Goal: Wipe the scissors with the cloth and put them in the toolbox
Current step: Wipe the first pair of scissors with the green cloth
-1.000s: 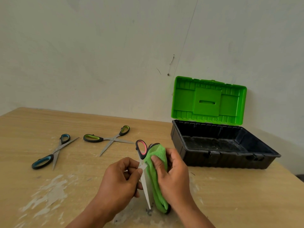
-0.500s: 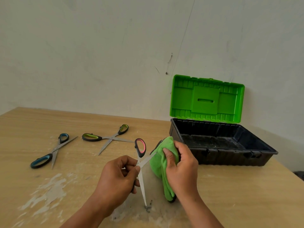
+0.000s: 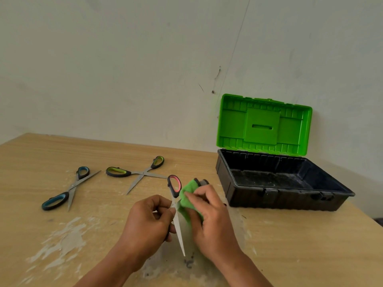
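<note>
My left hand (image 3: 148, 221) pinches a pair of red-handled scissors (image 3: 175, 187) near the pivot, one bare blade pointing down toward the table. My right hand (image 3: 211, 216) presses a green cloth (image 3: 187, 200) around the other blade and handle, which it mostly hides. Two more pairs lie open on the table to the left: green-handled scissors (image 3: 134, 172) and blue-handled scissors (image 3: 68, 188). The black toolbox (image 3: 277, 200) stands open at the right, its green lid (image 3: 263, 125) leaning against the wall; its inside looks empty.
The wooden table (image 3: 300, 245) has white scuffed patches at the front left and dark crumbs below the blade tip. A plain wall rises right behind the toolbox. The table's right edge falls away near the toolbox's right end.
My right hand with the cloth has slid back in along the scissors toward the pivot and my left hand. The scissors' blades have closed together somewhat.
</note>
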A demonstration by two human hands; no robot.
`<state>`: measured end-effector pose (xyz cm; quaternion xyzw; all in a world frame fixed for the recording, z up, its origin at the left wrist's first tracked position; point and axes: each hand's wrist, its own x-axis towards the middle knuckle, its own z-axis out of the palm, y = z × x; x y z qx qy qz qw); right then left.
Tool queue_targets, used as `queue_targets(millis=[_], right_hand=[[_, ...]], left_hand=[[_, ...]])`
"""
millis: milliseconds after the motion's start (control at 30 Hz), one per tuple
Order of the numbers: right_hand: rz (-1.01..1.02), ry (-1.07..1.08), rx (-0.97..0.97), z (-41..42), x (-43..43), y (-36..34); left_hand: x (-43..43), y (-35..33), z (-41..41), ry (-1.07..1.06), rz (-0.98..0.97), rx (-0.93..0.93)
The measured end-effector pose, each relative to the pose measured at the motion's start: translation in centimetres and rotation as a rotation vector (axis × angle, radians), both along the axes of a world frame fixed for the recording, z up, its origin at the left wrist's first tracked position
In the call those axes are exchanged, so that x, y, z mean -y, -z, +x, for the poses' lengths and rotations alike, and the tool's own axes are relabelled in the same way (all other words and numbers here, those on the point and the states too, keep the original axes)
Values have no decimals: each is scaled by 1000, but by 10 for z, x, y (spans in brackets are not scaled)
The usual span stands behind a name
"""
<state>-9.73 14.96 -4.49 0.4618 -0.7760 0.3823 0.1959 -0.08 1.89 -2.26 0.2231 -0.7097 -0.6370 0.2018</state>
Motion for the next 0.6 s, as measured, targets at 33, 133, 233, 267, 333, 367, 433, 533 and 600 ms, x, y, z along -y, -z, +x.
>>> queue_targets(millis=[33,133,233,267,333,367,433,533,600], right_hand=[[28,-31,-8,3,-1,1],[-41,59,-29,-8,-1,1],[-30,75,-24,-7,-1,-1],[13,17,-30,-2,0,0],[44,-54,-27,4,-1,2],[6,-23,-22,-1,-1,1],[-86,94,-12,-11,0,1],[-21,28,-44,-1,0,2],[39,-78,-32,8,0,2]], left_hand=[[0,0,0,5,-2,3],[-2,-1,1,14,-11,3],[-1,0,1,10,-20,-1],[-1,0,1,8,-22,4],[-1,0,1,7,-18,10],[-1,-1,1,7,-14,10],[-2,0,1,10,-5,3],[-2,0,1,16,10,-4],[-1,0,1,14,26,-4]])
